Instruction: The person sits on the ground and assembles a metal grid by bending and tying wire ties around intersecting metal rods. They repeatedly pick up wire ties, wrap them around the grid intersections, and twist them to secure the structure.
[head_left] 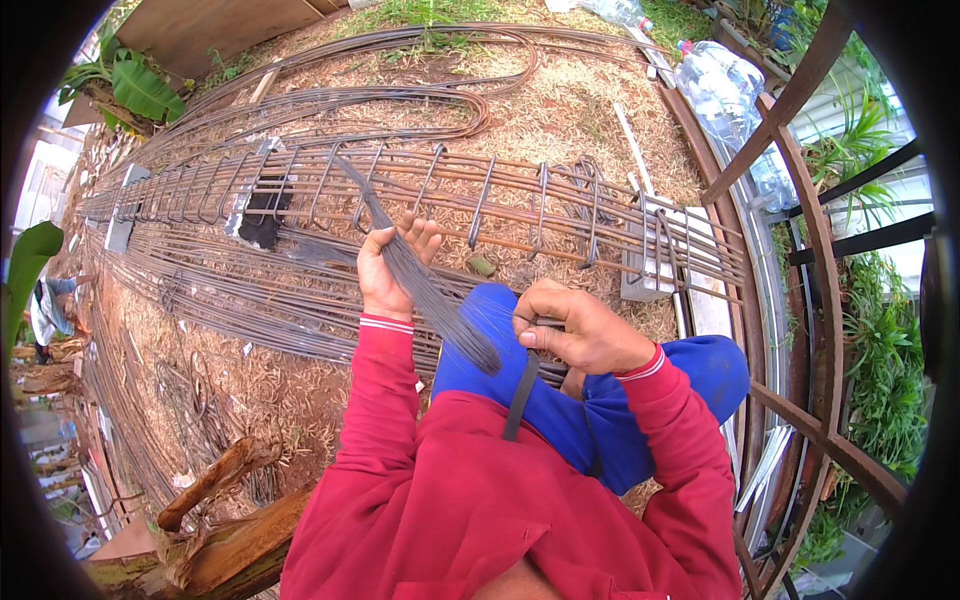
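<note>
At frame centre, the left hand (385, 270) is clamping a bundle of thin tie wires (425, 290), while the right hand (575, 330) is pinching closed on strands at its lower end. Judging by this, keeping the bundle gripped firmly while drawing one strand out avoids tangles. Clear plastic water bottles (725, 95) are lying upper right, apparently holding water, beside the rebar cage (500, 200).

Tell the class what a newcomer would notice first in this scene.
First, the bundle of thin tie wires gripped in the left hand at centre, its lower end by the right hand. Behind it, a long rebar cage stretches across the straw-covered ground.
</note>
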